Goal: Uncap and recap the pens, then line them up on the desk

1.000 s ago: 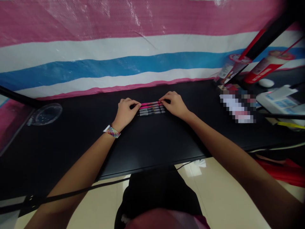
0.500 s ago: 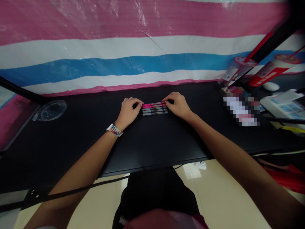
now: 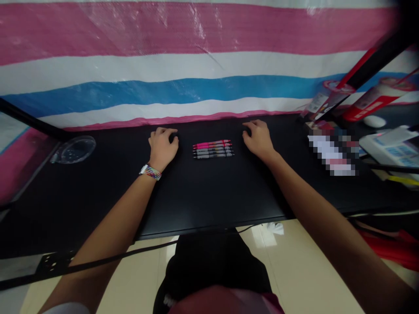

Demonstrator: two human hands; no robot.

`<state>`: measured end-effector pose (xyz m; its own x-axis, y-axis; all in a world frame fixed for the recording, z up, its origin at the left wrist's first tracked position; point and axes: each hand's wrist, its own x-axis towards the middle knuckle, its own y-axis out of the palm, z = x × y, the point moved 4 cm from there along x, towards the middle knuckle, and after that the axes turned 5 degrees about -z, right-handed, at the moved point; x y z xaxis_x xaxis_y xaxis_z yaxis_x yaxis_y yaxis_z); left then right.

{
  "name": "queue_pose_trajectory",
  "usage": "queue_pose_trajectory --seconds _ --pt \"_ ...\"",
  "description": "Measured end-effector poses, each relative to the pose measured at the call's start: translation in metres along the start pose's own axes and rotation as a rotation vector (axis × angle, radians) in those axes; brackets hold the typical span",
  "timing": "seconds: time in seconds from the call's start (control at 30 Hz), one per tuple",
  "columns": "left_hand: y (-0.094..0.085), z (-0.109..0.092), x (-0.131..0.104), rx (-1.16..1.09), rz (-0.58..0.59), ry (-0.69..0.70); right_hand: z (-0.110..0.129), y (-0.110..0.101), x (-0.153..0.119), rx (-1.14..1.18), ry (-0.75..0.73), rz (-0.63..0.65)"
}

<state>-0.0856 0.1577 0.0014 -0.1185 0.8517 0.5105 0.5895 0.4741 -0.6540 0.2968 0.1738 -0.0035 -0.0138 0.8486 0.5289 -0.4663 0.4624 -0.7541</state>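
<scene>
Several pens lie side by side in a close stack of rows at the middle of the black table [image 3: 203,192]. The pink pens [image 3: 211,144] are at the far side of the group, and the grey and black pens [image 3: 213,153] are on the near side. To the left of them, my left hand [image 3: 163,146] rests on the table with thumb and fingers apart, holding nothing. On the other side, my right hand [image 3: 258,137] is likewise empty, its thumb and forefinger spread. Neither hand touches the pens. A patterned band [image 3: 150,172] circles my left wrist.
At the left lies a clear plastic lid or dish [image 3: 77,149]. On the right stand a clear cup [image 3: 330,98] with a red straw and a red-and-white cup [image 3: 376,98], near a white mouse [image 3: 374,121]. A striped sheet [image 3: 183,91] hangs along the back edge.
Both hands have let go of the pink pen's ends and moved apart, the left one leftward, the right one rightward. The pens stay in their rows.
</scene>
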Motion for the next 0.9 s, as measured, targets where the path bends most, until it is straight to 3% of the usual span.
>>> queue_pose_trajectory --seconds 0.37,0.67,0.9 --pt "0.003 -0.005 -0.007 0.055 0.065 -0.016 -0.001 0.01 -0.005 -0.085 0.012 0.075" --pt "-0.01 -0.038 -0.012 0.367 0.245 -0.08 0.001 0.006 -0.005 -0.12 0.002 0.091" --pt "-0.011 -0.041 -0.012 0.404 0.251 -0.064 0.003 0.005 -0.005 -0.144 -0.004 0.103"
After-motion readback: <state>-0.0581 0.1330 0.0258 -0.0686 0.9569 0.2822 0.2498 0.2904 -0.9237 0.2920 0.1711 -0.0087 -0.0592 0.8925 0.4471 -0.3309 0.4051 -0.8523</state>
